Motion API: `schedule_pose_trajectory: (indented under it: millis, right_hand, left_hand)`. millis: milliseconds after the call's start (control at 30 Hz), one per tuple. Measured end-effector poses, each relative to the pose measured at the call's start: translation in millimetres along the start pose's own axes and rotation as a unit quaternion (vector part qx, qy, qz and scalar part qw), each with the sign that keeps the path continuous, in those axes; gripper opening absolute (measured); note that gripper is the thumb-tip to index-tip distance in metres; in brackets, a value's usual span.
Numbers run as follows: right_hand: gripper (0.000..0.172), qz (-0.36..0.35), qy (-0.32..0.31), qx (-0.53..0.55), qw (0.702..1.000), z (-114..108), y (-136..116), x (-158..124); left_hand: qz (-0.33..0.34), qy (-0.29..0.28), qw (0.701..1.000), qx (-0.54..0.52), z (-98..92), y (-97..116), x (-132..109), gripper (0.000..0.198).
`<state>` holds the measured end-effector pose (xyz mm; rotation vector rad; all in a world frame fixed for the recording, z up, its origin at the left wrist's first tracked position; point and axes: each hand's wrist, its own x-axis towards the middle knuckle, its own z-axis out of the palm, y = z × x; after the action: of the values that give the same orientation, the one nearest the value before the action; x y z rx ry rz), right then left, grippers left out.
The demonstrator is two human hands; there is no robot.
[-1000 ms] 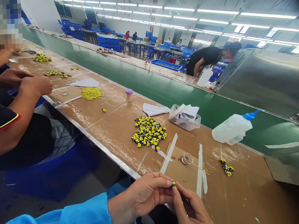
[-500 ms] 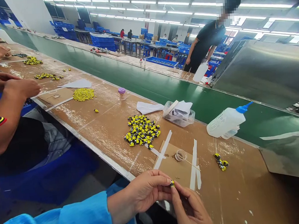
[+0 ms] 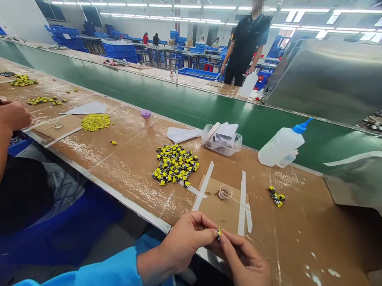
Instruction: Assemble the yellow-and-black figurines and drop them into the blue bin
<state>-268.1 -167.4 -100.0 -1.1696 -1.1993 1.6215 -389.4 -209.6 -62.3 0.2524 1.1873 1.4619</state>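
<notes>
A tiny yellow-and-black piece [image 3: 219,233] is pinched between my two hands at the table's near edge; most of it hides behind fingertips. My left hand [image 3: 188,241] grips it with thumb and forefinger, a blue sleeve behind. My right hand [image 3: 245,257] closes on it from the other side. Beyond them lies a cardboard square [image 3: 220,214] edged with white tape, bearing a small clear dish [image 3: 224,192] with a thin stick across it. A heap of similar yellow-and-black pieces [image 3: 176,163] is left of that, and several more pieces [image 3: 277,197] sit to the right.
A white squeeze bottle with blue tip [image 3: 282,144] leans near a clear plastic box [image 3: 221,141]. A purple-lidded jar [image 3: 147,118] and a pile of yellow parts [image 3: 95,122] stand farther left. The green conveyor [image 3: 127,95] runs behind. A co-worker's hands [image 3: 6,114] work at left.
The view has shifted slightly, so the table's things appear a little farther left and higher. The small piece between my fingers has turned. The person across the conveyor stands more upright.
</notes>
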Motion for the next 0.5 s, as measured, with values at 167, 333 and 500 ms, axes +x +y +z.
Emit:
schedule_pose_trajectory:
  millis: [167, 333, 500]
  right_hand:
    - [0.030, 0.062, -0.036, 0.048, 0.996, -1.7, -2.4, 0.9]
    - [0.027, 0.075, -0.043, 0.051, 0.995, -5.0, -4.0, 2.0]
    - [0.027, 0.080, -0.064, 0.027, 0.994, -8.3, -1.7, 4.3]
  left_hand:
    - [0.013, -0.012, 0.999, 0.028, -5.4, -5.7, 3.7, 0.022]
    - [0.017, -0.017, 0.999, 0.030, -7.6, -7.8, 5.1, 0.022]
    - [0.027, -0.014, 0.999, 0.033, -8.0, -8.3, 4.5, 0.020]
